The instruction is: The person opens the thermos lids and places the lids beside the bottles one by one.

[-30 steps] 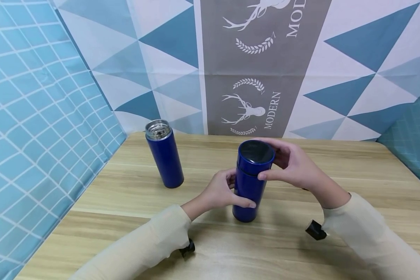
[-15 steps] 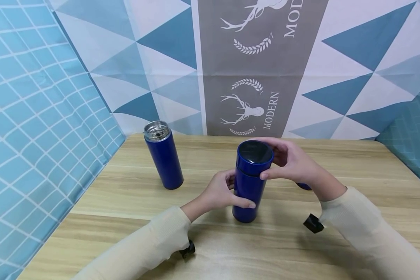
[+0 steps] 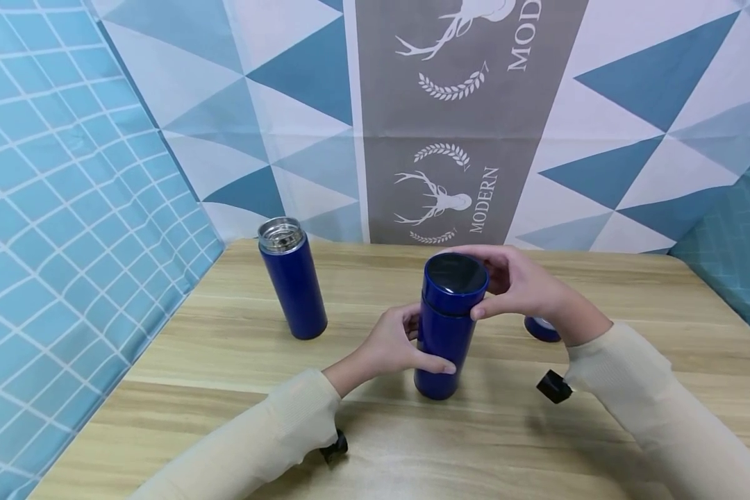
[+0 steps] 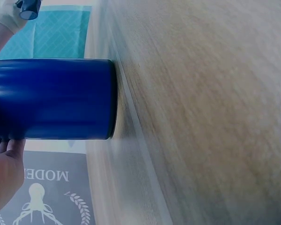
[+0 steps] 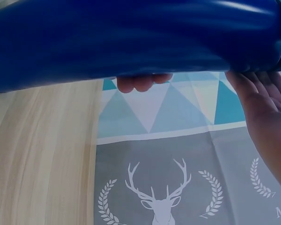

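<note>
A blue thermos bottle (image 3: 440, 344) stands upright on the table in the head view. Its blue lid (image 3: 456, 274) has a glossy black top and sits on the bottle. My left hand (image 3: 398, 342) grips the lower body, thumb across the front. Around the lid curl the fingers and thumb of my right hand (image 3: 520, 286). In the left wrist view the bottle's lower part (image 4: 61, 98) meets the table. The right wrist view shows the bottle's side (image 5: 140, 37), with left fingertips (image 5: 141, 83) under it.
A second blue bottle (image 3: 294, 288), uncapped with a bare metal mouth, stands at the back left. Partly hidden behind my right wrist lies a blue cap-like piece (image 3: 542, 329). Patterned cloth (image 3: 437, 125) rises along the table's back edge.
My right thumb has shifted rightward round the lid, and the right wrist and sleeve have swung a little left. More of the blue piece behind that wrist shows. The left hand stays put.
</note>
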`<action>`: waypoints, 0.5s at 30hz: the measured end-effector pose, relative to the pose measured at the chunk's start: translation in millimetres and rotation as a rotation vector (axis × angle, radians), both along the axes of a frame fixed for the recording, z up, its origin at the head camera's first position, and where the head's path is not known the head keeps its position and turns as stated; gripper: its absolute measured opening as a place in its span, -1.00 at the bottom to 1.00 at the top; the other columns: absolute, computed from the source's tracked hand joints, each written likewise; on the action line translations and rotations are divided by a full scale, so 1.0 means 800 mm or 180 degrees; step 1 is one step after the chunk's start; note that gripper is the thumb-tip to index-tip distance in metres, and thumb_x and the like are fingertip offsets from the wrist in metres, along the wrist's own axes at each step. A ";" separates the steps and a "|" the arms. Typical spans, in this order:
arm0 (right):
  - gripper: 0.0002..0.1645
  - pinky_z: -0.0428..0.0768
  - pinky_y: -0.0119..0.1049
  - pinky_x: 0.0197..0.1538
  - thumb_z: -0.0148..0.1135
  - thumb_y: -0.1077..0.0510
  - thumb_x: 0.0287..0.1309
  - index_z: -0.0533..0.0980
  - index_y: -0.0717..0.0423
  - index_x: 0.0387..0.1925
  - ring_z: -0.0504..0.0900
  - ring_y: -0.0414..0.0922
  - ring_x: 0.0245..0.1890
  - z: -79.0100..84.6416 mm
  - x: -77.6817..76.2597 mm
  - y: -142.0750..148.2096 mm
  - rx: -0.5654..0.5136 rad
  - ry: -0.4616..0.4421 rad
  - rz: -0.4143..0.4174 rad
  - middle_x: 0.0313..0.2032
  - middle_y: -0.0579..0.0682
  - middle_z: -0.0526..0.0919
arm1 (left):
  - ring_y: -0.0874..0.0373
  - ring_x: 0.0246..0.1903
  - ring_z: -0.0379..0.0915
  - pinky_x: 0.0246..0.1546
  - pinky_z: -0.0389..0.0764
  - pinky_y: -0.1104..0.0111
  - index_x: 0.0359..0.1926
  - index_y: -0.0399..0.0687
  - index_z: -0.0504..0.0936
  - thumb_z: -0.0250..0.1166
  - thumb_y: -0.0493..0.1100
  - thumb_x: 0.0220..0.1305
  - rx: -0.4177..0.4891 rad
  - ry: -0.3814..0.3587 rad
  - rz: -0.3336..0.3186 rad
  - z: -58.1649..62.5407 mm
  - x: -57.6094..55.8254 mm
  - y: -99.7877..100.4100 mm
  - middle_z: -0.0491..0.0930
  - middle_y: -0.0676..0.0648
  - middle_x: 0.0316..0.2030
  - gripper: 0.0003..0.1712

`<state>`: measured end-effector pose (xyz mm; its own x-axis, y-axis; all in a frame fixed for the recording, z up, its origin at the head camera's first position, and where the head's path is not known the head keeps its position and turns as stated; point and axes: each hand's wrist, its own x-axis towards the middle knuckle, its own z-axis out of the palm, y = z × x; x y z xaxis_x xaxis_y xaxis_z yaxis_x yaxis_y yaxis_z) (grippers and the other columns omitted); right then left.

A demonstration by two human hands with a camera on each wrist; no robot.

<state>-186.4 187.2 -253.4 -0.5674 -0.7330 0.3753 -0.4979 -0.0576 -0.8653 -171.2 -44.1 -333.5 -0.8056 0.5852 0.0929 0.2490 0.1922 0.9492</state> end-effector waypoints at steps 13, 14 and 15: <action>-0.13 0.65 -0.23 0.07 0.38 0.25 0.06 0.19 0.30 0.36 0.63 -0.17 0.10 0.001 -0.016 0.004 0.0103 -0.0258 0.0479 0.20 -0.03 0.56 | 0.27 -0.05 0.61 0.13 0.58 0.24 0.15 0.00 0.52 0.56 -0.21 -0.16 -0.0005 -0.0007 0.0005 -0.001 -0.001 0.001 0.65 -0.03 0.04 -0.26; -0.12 0.65 -0.22 0.07 0.38 0.23 0.06 0.18 0.30 0.37 0.63 -0.16 0.10 0.001 -0.017 0.004 0.0113 -0.0266 0.0499 0.20 -0.02 0.56 | 0.28 -0.05 0.61 0.12 0.58 0.25 0.15 0.00 0.52 0.56 -0.21 -0.16 -0.0008 -0.0014 0.0001 -0.001 -0.001 0.001 0.65 -0.03 0.04 -0.26; -0.11 0.65 -0.21 0.07 0.39 0.21 0.06 0.17 0.32 0.37 0.63 -0.15 0.10 0.000 -0.018 0.004 0.0113 -0.0284 0.0523 0.20 -0.01 0.56 | 0.28 -0.05 0.61 0.12 0.58 0.25 0.15 0.01 0.52 0.55 -0.21 -0.16 -0.0005 -0.0015 -0.0006 0.000 -0.001 0.001 0.65 -0.03 0.04 -0.26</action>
<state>-200.9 190.3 -253.4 -0.4689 -0.8303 0.3012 -0.4056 -0.1006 -0.9085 -171.6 -43.2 -333.7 -0.8050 0.5867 0.0881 0.2449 0.1933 0.9501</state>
